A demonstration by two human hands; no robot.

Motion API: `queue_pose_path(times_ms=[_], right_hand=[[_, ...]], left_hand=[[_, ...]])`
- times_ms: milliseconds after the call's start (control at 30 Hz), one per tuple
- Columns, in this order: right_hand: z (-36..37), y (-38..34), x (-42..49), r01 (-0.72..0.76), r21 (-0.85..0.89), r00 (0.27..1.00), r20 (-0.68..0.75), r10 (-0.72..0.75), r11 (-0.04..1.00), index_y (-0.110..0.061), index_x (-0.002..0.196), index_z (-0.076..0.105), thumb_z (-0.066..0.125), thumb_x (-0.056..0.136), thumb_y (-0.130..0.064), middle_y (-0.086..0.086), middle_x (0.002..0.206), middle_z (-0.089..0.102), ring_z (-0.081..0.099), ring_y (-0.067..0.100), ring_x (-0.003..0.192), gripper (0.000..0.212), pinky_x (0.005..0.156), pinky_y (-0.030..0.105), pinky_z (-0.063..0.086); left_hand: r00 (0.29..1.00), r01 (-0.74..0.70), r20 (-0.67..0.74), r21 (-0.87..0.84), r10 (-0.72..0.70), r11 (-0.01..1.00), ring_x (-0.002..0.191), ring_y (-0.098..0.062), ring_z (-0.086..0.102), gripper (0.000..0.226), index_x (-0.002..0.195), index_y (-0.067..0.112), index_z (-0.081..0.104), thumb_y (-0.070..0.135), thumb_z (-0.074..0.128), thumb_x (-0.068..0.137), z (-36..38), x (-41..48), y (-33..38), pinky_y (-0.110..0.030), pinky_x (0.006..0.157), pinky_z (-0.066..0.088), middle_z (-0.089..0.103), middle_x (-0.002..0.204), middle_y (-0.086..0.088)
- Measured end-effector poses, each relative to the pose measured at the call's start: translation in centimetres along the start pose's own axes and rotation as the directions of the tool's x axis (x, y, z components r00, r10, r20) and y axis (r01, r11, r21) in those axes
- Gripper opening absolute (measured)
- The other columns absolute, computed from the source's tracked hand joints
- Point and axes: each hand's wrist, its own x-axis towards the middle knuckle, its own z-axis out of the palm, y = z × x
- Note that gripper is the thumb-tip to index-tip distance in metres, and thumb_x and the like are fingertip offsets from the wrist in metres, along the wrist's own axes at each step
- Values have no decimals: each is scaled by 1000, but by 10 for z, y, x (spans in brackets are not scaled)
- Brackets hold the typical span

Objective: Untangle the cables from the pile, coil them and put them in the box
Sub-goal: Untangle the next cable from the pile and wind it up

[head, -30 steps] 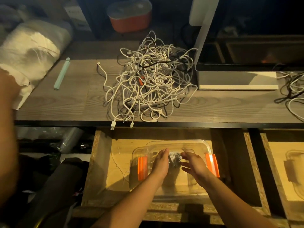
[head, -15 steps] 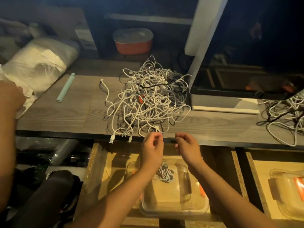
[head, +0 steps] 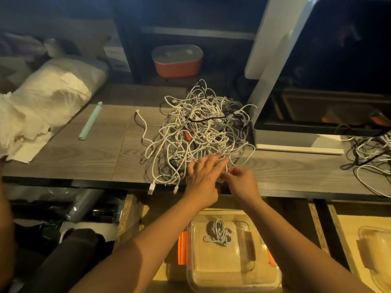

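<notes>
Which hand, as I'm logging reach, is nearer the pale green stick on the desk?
Left. The left hand lies on the cable pile's near edge, right of the pale green stick; the right hand, pinching at that pile, is farther right.

Hands: two, the left hand point(head: 203, 180) and the right hand point(head: 241, 182).
Tangled cable piles on the tabletop point(head: 84, 161): two, the large pile point(head: 203, 132) in the middle and a smaller pile point(head: 368, 157) at the right edge.
Cables in each pile: too knotted to count.
Plugs hanging over the tabletop edge: two, one plug point(head: 151, 188) and a second plug point(head: 176, 189) beside it.
Coiled cables: one coiled cable point(head: 219, 233).
Clear boxes: two, the near box point(head: 234, 271) and a second box point(head: 376, 261), partly in view.
Orange clips on the near box: two, a left clip point(head: 182, 248) and a right clip point(head: 270, 259).
Green sticks: one green stick point(head: 90, 121).
Orange tubs with grey lid: one orange tub point(head: 177, 61).
White bundles: one white bundle point(head: 53, 92).
</notes>
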Motion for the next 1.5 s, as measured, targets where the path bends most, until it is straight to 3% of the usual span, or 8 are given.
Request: queue_pose_path(times_ms=[167,267,433,667,800,867,1033,1500], right_hand=[[-15,-2,-16,230,-365,956,-87,-279,902,-19,78,59,53,94,-23,-7,88,45,46,6,82,17,67,18,33],[-21,-13,-29,323,-113,929,-152,-338,940,-21,75,54,49,95,-13,-10,95,47,48,0,90,22,74,12,37],[-26,-46,-40,184,440,967,-244,-80,879,-23,89,60,39,100,-19,-8,110,60,53,-2,99,25,67,12,44],[-52,-51,-36,125,746,965,-243,93,654,-15,80,49,37,98,-14,5,71,56,56,20,74,21,83,38,48],[-62,-37,-33,-29,524,962,-216,166,851,-19,105,54,51,95,-20,3,91,56,54,16,81,10,70,29,48],[-65,-27,-31,-119,277,978,-133,161,953,-16,123,50,62,89,-18,4,102,57,56,14,84,36,63,22,45],[-70,-23,-26,-237,-115,964,98,249,965,-17,79,60,64,86,-8,1,79,62,57,8,68,12,50,17,43],[-95,-32,-17,170,-467,935,-202,-292,868,-12,99,67,59,92,-27,6,118,54,50,14,102,19,82,27,42]], left_hand=[[999,48,10,33,-48,998,140,-18,8,64,138,37,38,9,57,84,1,16,7,-39,105,7,13,155,8],[993,106,49,16,-107,994,141,-20,7,49,134,34,45,24,58,88,2,25,14,-44,109,9,15,156,6],[964,114,226,120,-139,986,143,-19,1,55,142,34,36,49,48,91,5,33,10,-47,113,3,0,158,8],[982,180,51,32,-182,983,140,-17,15,47,133,29,43,46,48,89,14,38,18,-42,107,3,23,152,4],[977,214,27,-11,-214,977,136,-16,20,47,128,28,45,38,59,85,12,39,21,-41,107,6,31,145,6],[973,233,18,-30,-232,972,135,-17,21,47,126,28,45,34,62,83,11,41,22,-41,107,6,33,142,6],[958,284,-22,-66,-286,957,132,-18,24,38,117,25,51,26,62,80,5,40,27,-39,103,11,37,136,4],[994,112,-8,48,-112,993,143,-18,14,69,145,23,27,32,62,86,-52,28,60,-41,115,15,18,156,3]])
